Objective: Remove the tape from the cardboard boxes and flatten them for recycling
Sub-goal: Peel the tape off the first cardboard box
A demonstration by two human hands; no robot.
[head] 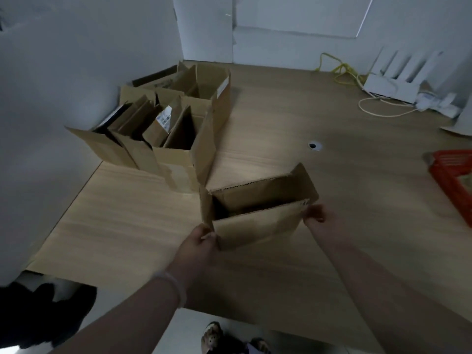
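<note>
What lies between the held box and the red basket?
In the head view, only bare tabletop separates the box from the basket; the right hand grips the box's corner on that side.

Red basket (450, 175): cut off by the right edge; label (164, 118) on a carton in the far stack (178, 154): print too small to read; held box (255, 226): interior dark, contents indiscernible; left hand (198, 242): fingers partly hidden behind the box's near-left corner; right hand (318, 215): fingertips partly hidden behind its right end; dark shape (43, 312), lower left: blurred, cropped, unidentifiable; footwear (212, 337): cut by the bottom edge.
</note>
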